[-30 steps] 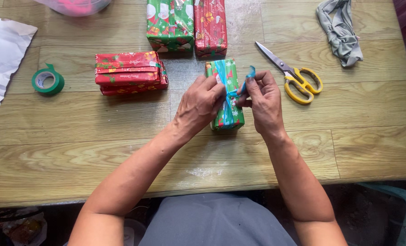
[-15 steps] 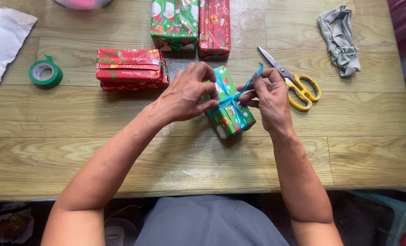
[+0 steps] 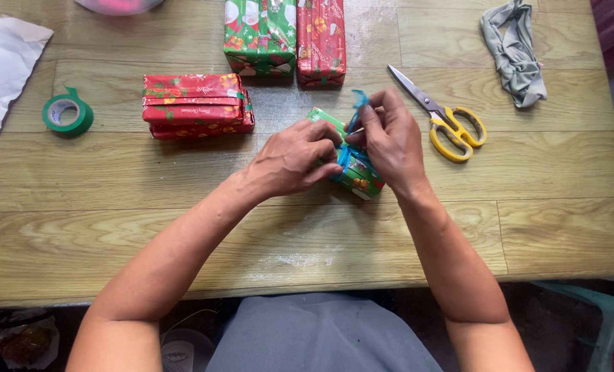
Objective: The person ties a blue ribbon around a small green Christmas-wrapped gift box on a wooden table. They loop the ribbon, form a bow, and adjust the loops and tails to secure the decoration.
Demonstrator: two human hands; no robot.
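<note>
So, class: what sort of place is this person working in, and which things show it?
Probably a home or small workshop table used for gift wrapping. On the wooden table lie wrapped gift boxes, yellow-handled scissors and a roll of green tape, while both hands work blue ribbon on a green parcel.

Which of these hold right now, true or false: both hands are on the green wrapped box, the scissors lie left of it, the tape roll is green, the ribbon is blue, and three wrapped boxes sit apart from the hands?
1. Both hands are on the green wrapped box. True: the left hand and right hand both grip it.
2. The scissors lie left of it. False: they lie to its right, yellow handles nearest the person.
3. The tape roll is green. True.
4. The ribbon is blue. True: an end sticks up above the right fingers.
5. Three wrapped boxes sit apart from the hands. False: a red stack of two boxes, one green box and one red box.
</note>
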